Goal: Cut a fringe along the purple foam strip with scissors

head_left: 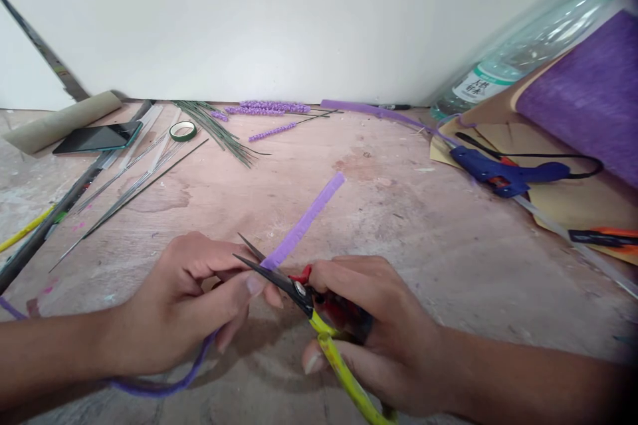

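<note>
A long purple strip [305,220] is pinched between the thumb and fingers of my left hand [199,292]. Its free end points up and away to the right, while the rest trails below my left wrist as a loop. My right hand [383,325] is closed round scissors [294,287] with yellow-green handles and dark blades. The blades are slightly parted and cross the strip just beyond my left fingertips. Something red and dark is also in my right palm, mostly hidden by the fingers.
Purple beaded stems [274,108], green wires [224,136] and a tape roll [183,131] lie at the back. A phone [100,137] and cardboard tube [64,121] are left. At right are a blue glue gun [491,169], a plastic bottle [523,56] and purple material [588,93].
</note>
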Demonstrator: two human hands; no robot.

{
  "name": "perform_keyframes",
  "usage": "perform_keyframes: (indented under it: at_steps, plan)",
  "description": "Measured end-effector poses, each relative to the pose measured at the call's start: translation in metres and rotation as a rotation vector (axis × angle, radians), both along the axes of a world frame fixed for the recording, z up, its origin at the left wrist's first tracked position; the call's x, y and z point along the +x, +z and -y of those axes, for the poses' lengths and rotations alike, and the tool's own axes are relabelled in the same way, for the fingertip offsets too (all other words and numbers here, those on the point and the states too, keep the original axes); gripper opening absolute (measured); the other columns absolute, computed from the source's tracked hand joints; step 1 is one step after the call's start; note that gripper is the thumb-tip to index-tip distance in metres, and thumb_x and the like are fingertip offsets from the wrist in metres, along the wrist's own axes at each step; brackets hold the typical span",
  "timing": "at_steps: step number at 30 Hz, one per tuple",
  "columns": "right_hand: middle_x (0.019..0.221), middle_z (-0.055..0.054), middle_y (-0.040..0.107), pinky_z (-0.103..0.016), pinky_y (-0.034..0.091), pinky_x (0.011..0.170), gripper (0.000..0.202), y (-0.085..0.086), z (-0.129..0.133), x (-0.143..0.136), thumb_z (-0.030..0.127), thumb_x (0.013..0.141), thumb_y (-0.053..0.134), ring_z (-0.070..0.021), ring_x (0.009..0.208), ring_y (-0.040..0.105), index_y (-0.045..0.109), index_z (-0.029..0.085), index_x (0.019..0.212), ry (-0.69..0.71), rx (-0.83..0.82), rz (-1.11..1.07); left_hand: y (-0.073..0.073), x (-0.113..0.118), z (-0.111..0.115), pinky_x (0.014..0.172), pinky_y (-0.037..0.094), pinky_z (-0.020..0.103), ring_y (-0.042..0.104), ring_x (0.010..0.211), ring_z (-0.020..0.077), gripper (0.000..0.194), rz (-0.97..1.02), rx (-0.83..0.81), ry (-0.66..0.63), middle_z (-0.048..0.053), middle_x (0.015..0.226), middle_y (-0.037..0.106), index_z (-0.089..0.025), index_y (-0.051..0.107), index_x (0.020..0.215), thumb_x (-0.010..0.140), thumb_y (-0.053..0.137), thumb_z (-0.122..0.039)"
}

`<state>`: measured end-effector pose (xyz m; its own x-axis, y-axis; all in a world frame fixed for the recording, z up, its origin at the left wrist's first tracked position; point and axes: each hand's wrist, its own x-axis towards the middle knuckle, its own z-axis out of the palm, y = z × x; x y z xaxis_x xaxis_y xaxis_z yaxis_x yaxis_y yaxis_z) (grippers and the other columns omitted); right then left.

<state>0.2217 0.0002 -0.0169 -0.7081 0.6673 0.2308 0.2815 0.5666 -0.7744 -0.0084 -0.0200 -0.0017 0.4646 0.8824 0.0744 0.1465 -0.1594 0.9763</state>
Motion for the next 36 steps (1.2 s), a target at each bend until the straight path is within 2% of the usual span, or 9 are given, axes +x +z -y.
perform_keyframes:
  at_steps: [3,6,8,12,18,23,28,33,36]
  plan:
    - [0.060,0.006,0.041,-0.022,0.028,0.050,0.048,0.0016,0.0003,-0.0002,0.060,0.094,0.059,-0.0089,0.052,0.035,0.058,0.016,0.076,0.012,0.015,-0.018,0.0017,0.0009,-0.0005,0.037,0.033,0.015,0.045,0.032,0.0066,0.030,0.005,-0.018,0.008,-0.004,0.041,0.055,-0.013,0.074,0.082,0.098,0.049,-0.021]
    - [0.062,0.006,0.044,-0.023,0.029,0.050,0.044,0.0014,0.0007,0.0013,0.058,0.096,0.058,-0.0096,0.052,0.038,0.066,0.015,0.093,0.042,0.024,-0.025,0.0031,0.0006,-0.0007,0.038,0.034,0.016,0.045,0.033,0.0075,0.032,-0.019,-0.034,0.009,-0.003,0.040,0.054,-0.012,0.074,0.082,0.099,0.049,-0.022]
    - [0.061,0.006,0.044,-0.024,0.028,0.050,0.044,0.0001,0.0010,0.0024,0.058,0.096,0.058,-0.0100,0.052,0.039,0.067,0.015,0.096,0.045,0.031,-0.010,0.0034,0.0002,-0.0005,0.038,0.034,0.017,0.045,0.032,0.0078,0.033,-0.003,-0.028,-0.009,-0.002,0.040,0.055,-0.011,0.074,0.083,0.100,0.048,-0.024]
    - [0.061,0.006,0.045,-0.025,0.028,0.049,0.047,-0.0014,0.0007,0.0029,0.061,0.096,0.056,-0.0101,0.051,0.039,0.065,0.015,0.089,0.045,0.040,-0.004,0.0037,0.0001,0.0011,0.038,0.034,0.017,0.045,0.033,0.0080,0.033,0.004,-0.019,-0.013,-0.002,0.040,0.054,-0.011,0.075,0.084,0.099,0.049,-0.025]
    - [0.061,0.006,0.043,-0.024,0.030,0.050,0.046,0.0023,-0.0004,0.0010,0.060,0.097,0.055,-0.0100,0.052,0.038,0.062,0.016,0.084,0.029,0.044,0.020,0.0032,-0.0012,0.0021,0.042,0.034,0.019,0.047,0.038,0.0084,0.034,0.056,-0.125,-0.011,-0.002,0.046,0.055,-0.012,0.076,0.087,0.100,0.052,-0.033]
    - [0.057,0.007,0.042,-0.023,0.027,0.049,0.046,0.0019,-0.0017,-0.0013,0.056,0.093,0.062,-0.0087,0.051,0.035,0.048,0.019,0.069,-0.049,0.086,0.010,-0.0001,-0.0024,0.0030,0.044,0.031,0.020,0.045,0.041,0.0072,0.030,0.120,-0.226,0.000,-0.004,0.049,0.053,-0.014,0.076,0.092,0.100,0.054,-0.033]
    - [0.055,0.007,0.044,-0.023,0.027,0.050,0.049,0.0007,-0.0018,-0.0020,0.060,0.092,0.061,-0.0090,0.050,0.036,0.045,0.020,0.069,-0.061,0.133,-0.006,-0.0010,-0.0016,0.0055,0.043,0.029,0.019,0.046,0.039,0.0065,0.029,0.191,-0.162,0.092,-0.003,0.048,0.056,-0.014,0.076,0.090,0.101,0.055,-0.031]
    - [0.057,0.006,0.048,-0.023,0.028,0.051,0.047,0.0007,-0.0006,-0.0009,0.059,0.093,0.060,-0.0092,0.051,0.039,0.049,0.020,0.072,-0.068,0.182,0.008,-0.0016,-0.0019,0.0054,0.044,0.032,0.019,0.047,0.039,0.0072,0.030,0.118,-0.097,0.057,-0.003,0.047,0.056,-0.014,0.077,0.092,0.101,0.053,-0.030]
    - [0.056,0.006,0.047,-0.024,0.027,0.051,0.049,0.0008,-0.0009,-0.0012,0.062,0.094,0.058,-0.0091,0.050,0.039,0.047,0.020,0.070,-0.071,0.185,0.019,-0.0001,-0.0010,0.0037,0.043,0.035,0.019,0.048,0.038,0.0077,0.030,0.056,-0.023,0.051,-0.003,0.045,0.056,-0.013,0.074,0.082,0.100,0.052,-0.025]
